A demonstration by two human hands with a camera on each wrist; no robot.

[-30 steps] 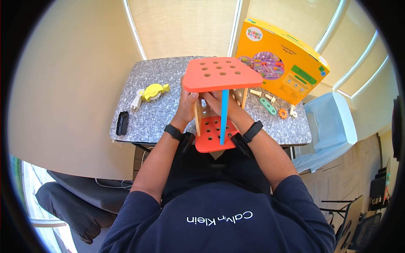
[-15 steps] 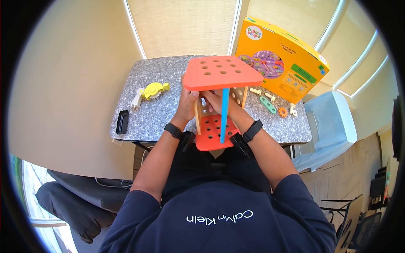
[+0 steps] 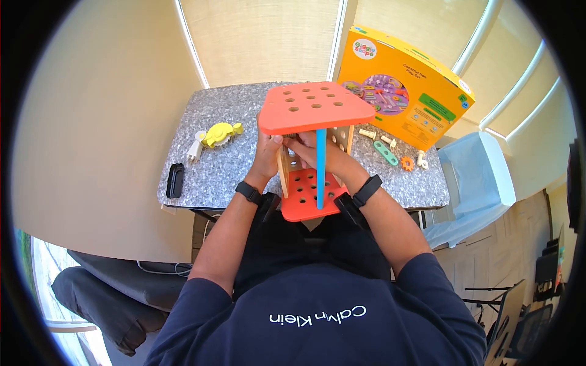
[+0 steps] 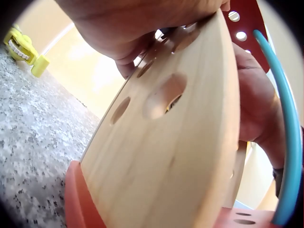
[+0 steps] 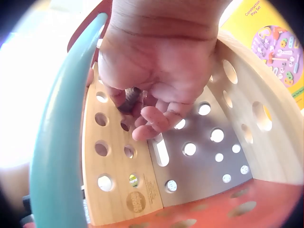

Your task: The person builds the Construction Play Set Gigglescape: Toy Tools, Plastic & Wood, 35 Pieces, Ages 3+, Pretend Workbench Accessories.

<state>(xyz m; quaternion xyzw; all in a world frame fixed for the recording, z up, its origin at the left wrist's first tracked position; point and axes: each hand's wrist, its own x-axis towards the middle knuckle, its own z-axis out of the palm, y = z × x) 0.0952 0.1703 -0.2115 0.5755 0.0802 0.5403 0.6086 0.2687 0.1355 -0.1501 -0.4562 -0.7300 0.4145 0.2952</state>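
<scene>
A wooden toy frame has a red perforated top board [image 3: 314,107], a red base board [image 3: 305,195] and a blue rod [image 3: 321,171] between them. My left hand [image 3: 267,155] grips the upper part of the left wooden side panel [image 4: 166,142], its thumb near the panel's front edge. Reaching inside the frame, my right hand [image 5: 156,71] has its fingers curled by that panel's inner face. Between its thumb and fingers shows a small dark piece [image 5: 129,103], largely hidden; I cannot tell what it is. The top board covers some fingers in the head view.
On the speckled table lie a yellow toy saw [image 3: 220,134], a black case [image 3: 175,180], a green strip with holes [image 3: 386,152], an orange gear [image 3: 407,163] and cream bolts [image 3: 367,133]. Behind stands a yellow box [image 3: 415,85]. A blue-lined bin [image 3: 479,177] is at the right.
The frame shifts slightly left in the head view, as do the table and box. My right thumb now shows nearer the left panel's edge; both hands stay on the frame.
</scene>
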